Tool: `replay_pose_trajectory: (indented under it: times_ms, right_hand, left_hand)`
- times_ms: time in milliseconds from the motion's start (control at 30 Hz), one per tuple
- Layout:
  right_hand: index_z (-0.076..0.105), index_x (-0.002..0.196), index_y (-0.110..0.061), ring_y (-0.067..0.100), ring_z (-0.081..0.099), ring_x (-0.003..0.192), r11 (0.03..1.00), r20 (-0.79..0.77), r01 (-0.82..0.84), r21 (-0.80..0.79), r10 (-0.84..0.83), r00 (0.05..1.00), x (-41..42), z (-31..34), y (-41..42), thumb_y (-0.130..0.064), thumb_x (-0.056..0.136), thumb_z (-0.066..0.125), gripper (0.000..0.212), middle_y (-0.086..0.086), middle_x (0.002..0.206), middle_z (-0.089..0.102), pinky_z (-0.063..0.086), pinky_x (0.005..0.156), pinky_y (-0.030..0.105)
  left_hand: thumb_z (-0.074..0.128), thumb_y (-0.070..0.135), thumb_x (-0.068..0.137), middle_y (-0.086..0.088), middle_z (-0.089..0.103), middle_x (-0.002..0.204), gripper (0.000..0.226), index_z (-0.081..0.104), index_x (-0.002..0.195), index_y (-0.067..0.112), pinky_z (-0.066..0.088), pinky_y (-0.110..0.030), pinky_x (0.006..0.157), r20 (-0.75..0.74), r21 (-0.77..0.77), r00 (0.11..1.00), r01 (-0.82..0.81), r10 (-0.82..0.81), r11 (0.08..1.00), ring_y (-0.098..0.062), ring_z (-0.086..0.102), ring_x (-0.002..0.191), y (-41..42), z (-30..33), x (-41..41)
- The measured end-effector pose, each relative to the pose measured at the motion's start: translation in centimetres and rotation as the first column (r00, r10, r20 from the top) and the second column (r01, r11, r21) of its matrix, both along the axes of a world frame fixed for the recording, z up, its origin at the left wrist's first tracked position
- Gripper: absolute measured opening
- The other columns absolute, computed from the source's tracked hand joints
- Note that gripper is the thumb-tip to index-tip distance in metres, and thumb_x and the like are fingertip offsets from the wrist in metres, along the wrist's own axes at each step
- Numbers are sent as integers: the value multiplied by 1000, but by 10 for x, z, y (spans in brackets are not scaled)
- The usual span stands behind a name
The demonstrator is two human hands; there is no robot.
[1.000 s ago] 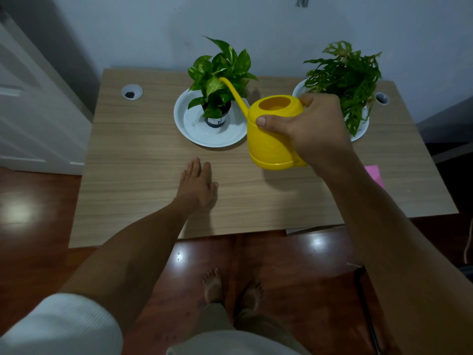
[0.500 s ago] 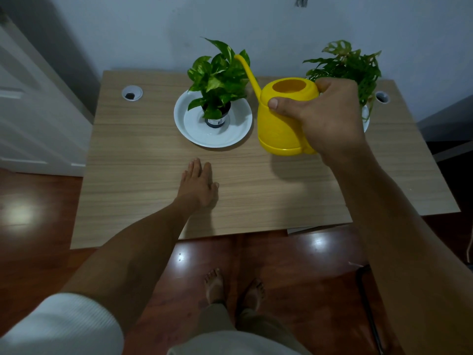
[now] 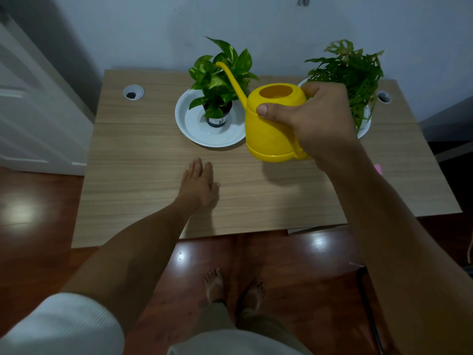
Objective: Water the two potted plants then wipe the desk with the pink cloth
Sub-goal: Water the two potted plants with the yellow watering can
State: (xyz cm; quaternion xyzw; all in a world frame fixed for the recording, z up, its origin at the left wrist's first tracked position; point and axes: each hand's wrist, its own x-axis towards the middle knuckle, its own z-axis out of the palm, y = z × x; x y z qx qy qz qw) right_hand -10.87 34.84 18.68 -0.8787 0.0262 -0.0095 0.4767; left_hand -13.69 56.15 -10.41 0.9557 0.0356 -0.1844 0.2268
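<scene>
Wood-grain table [image 3: 153,155] stands against a pale wall over a red-brown floor. Right hand [image 3: 317,124] fingers [image 3: 265,110] wrap the handle of the yellow watering can [image 3: 268,134], held above the table, its spout [image 3: 230,80] tipped over the left potted plant [image 3: 220,73] in a white dish [image 3: 189,129]. Left hand [image 3: 198,184] lies flat, fingers extended, on the table. Right potted plant [image 3: 350,70] stands behind the right hand. Pink cloth [image 3: 378,169] shows only as a sliver beside the right forearm.
</scene>
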Motion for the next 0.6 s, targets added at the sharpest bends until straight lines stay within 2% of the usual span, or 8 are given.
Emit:
replay_pose_trajectory:
  times_ms: [67,133,200,333,400,467,600]
  right_hand:
    - [63,69,-34,-14,62,62,1000,4,-5,-9,5,1000,-2,0,-2,-42,67,98,36,-22,70,64,45,57,9]
    - [69,79,-30,-1,67,75,1000,8,1,-29,0,1000,-4,-2,-6,-44,67,97,35,-14,81,70,57,71,27]
    - [68,83,-30,7,69,80,999,-2,8,-39,-8,1000,-7,-1,-9,-45,67,97,36,-11,85,71,60,78,36]
    - [63,79,-30,-4,61,71,997,1,34,-65,-34,999,-10,1,-16,-45,67,97,40,-21,79,63,57,75,35]
    - [66,87,-26,1,64,75,995,6,73,-70,-73,997,-10,1,-19,-46,66,97,43,-16,83,66,59,79,37]
    - [74,103,-18,14,69,87,991,13,105,-79,-105,994,-12,3,-20,-47,66,97,52,-4,95,72,61,84,43]
    - [75,109,-11,19,70,93,990,38,127,-58,-125,991,-16,2,-22,-47,69,96,58,2,102,75,60,86,46]
  left_hand:
    - [42,46,104,-22,-6,172,77,9,166,15,2,-52,129,4,2,1000,0,0,1000,-38,-7,161,0,0,0]
    - [42,46,104,-22,-6,172,77,8,166,15,2,-52,129,3,5,1000,2,-2,1000,-38,-8,161,0,0,0]
    - [41,47,105,-21,-7,172,77,8,166,15,1,-52,129,-3,5,1000,5,-5,1000,-38,-8,161,0,0,0]
    - [40,47,105,-21,-9,172,77,6,166,15,1,-52,129,-10,9,1000,13,-13,1000,-38,-10,160,0,2,0]
    - [40,47,105,-21,-9,172,78,5,166,15,2,-53,130,-18,14,1000,15,-15,1000,-38,-10,160,-1,4,0]
    - [40,47,104,-21,-10,172,78,5,166,15,2,-53,130,-26,15,1000,15,-15,1000,-38,-10,160,-1,6,0]
    - [42,44,103,-22,-9,172,78,7,165,14,3,-54,130,-37,14,999,12,-12,1000,-39,-9,160,-4,11,1]
